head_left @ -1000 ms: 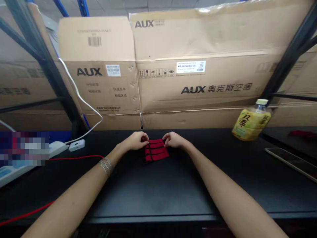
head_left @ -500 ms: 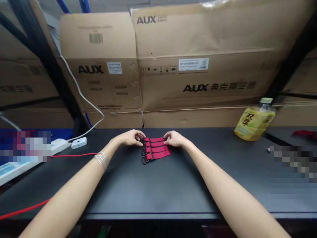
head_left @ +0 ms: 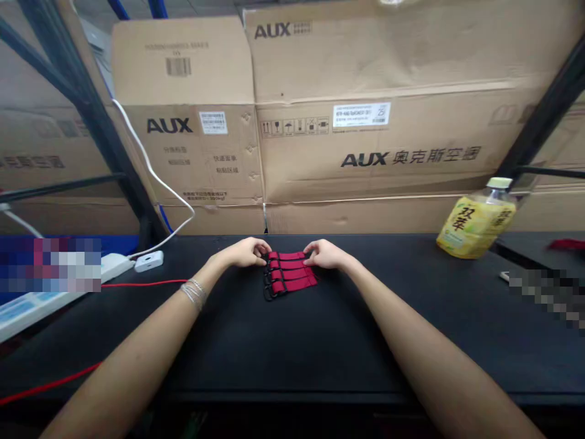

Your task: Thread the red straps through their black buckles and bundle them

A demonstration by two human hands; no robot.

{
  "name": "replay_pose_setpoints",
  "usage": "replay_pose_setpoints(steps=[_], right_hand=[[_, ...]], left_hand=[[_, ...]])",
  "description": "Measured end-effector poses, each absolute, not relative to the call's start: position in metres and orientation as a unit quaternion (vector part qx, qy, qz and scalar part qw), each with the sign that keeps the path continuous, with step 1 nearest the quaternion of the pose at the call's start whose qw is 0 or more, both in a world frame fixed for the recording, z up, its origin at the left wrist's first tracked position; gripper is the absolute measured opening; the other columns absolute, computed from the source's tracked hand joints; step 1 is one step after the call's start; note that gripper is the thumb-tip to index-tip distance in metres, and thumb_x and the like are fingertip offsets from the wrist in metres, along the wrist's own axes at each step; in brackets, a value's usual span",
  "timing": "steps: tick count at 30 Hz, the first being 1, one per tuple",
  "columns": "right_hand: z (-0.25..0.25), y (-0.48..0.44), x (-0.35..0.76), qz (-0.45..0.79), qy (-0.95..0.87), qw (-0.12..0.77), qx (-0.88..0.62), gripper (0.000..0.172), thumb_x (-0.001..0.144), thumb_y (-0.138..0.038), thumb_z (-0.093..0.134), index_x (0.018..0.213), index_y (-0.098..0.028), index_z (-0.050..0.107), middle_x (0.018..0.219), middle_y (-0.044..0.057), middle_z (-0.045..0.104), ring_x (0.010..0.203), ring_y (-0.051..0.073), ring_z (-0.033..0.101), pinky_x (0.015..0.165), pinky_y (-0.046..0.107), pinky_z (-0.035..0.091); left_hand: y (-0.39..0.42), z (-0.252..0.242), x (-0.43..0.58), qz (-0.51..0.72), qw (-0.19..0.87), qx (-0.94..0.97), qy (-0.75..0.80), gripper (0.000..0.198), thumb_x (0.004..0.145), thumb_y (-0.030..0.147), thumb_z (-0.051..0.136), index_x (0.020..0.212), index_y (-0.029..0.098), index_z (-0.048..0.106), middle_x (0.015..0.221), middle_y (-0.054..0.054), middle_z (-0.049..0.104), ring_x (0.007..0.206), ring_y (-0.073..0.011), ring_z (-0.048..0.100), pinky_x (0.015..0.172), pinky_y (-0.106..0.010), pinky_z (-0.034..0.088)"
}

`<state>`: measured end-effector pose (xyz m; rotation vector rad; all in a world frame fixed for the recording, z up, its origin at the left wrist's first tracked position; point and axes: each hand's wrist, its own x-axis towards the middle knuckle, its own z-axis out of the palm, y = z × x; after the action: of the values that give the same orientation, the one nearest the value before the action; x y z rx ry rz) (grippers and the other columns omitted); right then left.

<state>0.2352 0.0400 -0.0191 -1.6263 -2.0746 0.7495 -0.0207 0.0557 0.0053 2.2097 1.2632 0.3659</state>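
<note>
Several short red straps (head_left: 295, 275) lie side by side on the black tabletop (head_left: 283, 347), each with black bands and black metal clips or rings at the left end. My left hand (head_left: 247, 252), above a silver bracelet on the wrist, pinches the clip end of the farthest strap between thumb and fingers. At the opposite end of that strap, my right hand (head_left: 325, 253) has its thumb and fingertips closed on the red webbing. The nearer straps rest flat below both hands. Fingertips partly cover the ends of the farthest strap.
Large cardboard boxes (head_left: 301, 177) form a wall behind the table. A yellow bottle (head_left: 475, 225) stands at the back right. On the left are a white power strip (head_left: 116, 266), a white adapter (head_left: 149, 261) and a red cable (head_left: 146, 284). Dark shelf posts (head_left: 103, 134) flank both sides.
The camera view has shifted slightly, so everything sits a little further right. Both hands keep their hold at the two ends of the farthest strap, and the straps stay in their row.
</note>
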Motion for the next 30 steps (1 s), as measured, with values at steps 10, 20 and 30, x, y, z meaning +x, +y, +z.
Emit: replay_pose_setpoints(steps=[10,20,30], right_hand=[[-0.001,0.031,0.251,0.41,-0.725,0.154,-0.532,0.061,0.058,-0.017,0.075,0.114,-0.006,0.053,0.072,0.006,0.068,0.066,0.016,0.06,0.06,0.023,0.046],[0.002,0.028,0.249,0.371,-0.754,0.109,-0.531,0.062,0.056,-0.01,0.071,0.115,-0.008,0.054,0.073,0.003,0.069,0.071,0.016,0.062,0.066,0.021,0.045],[-0.003,0.032,0.249,0.363,-0.746,0.134,-0.541,0.06,0.059,-0.025,0.076,0.113,-0.008,0.057,0.072,0.005,0.068,0.067,0.015,0.059,0.061,0.022,0.044]], left_hand=[[0.048,0.01,-0.019,0.146,0.253,0.827,0.481,0.062,0.059,0.045,0.069,0.111,0.016,0.053,0.095,-0.006,0.055,0.07,-0.0148,0.054,0.065,-0.027,0.044],[0.037,0.015,-0.013,0.081,0.25,0.841,0.474,0.09,0.047,0.052,0.077,0.124,0.023,0.041,0.106,-0.006,0.044,0.068,-0.0119,0.051,0.065,-0.027,0.044],[0.043,0.009,-0.016,0.089,0.243,0.846,0.467,0.085,0.048,0.054,0.076,0.121,0.022,0.045,0.103,-0.006,0.05,0.069,-0.0133,0.052,0.064,-0.026,0.042]])
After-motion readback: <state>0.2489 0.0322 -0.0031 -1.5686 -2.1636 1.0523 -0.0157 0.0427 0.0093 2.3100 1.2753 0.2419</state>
